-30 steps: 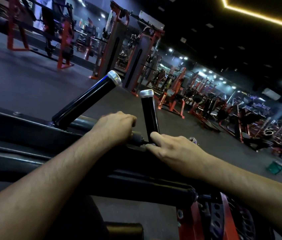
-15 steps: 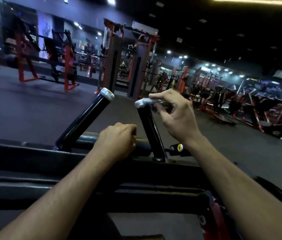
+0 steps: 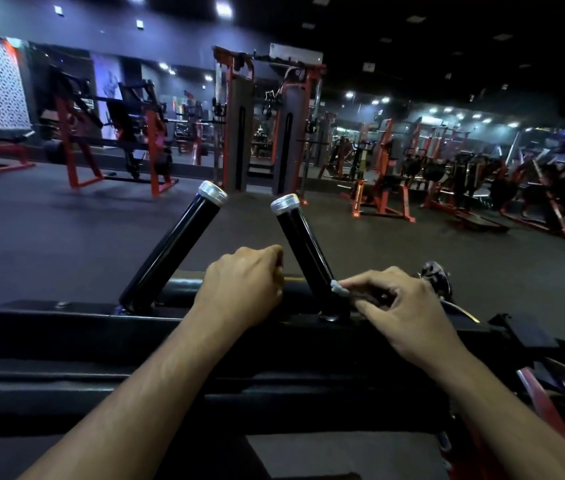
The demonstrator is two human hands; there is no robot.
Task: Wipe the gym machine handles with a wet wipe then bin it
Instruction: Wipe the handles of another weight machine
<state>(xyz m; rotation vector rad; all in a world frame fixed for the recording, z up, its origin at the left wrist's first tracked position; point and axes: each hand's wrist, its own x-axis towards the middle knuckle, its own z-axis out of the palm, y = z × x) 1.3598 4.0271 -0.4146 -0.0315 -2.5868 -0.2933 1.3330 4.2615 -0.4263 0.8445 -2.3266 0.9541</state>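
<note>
Head view, dim gym. Two black handles with silver end caps rise from a black crossbar (image 3: pixel 66 327) of the machine: left handle (image 3: pixel 173 251) tilts up and right, right handle (image 3: pixel 303 251) tilts up and left.

Left hand (image 3: pixel 239 289): fingers curled into a fist around a horizontal black bar (image 3: pixel 294 284) between the two handle bases, knuckles up. Grip closed on the bar.

Right hand (image 3: pixel 402 306): just right of the right handle's base. Thumb and forefinger pinch a small pale wad, the wet wipe (image 3: pixel 339 289), and hold it against the lower part of the right handle. Remaining fingers loosely curled below it. Only a small bit of the wipe shows past the fingertips; the rest is hidden in the hand.

A silver knob (image 3: pixel 435 277) sits just behind the right hand. A red frame part (image 3: pixel 537 396) of the machine shows at near right.

Far side: grey floor (image 3: pixel 66 230), red-and-black machines along the far left and right, a tall cable station (image 3: pixel 267 123) at centre. No container is discernible in the view.
</note>
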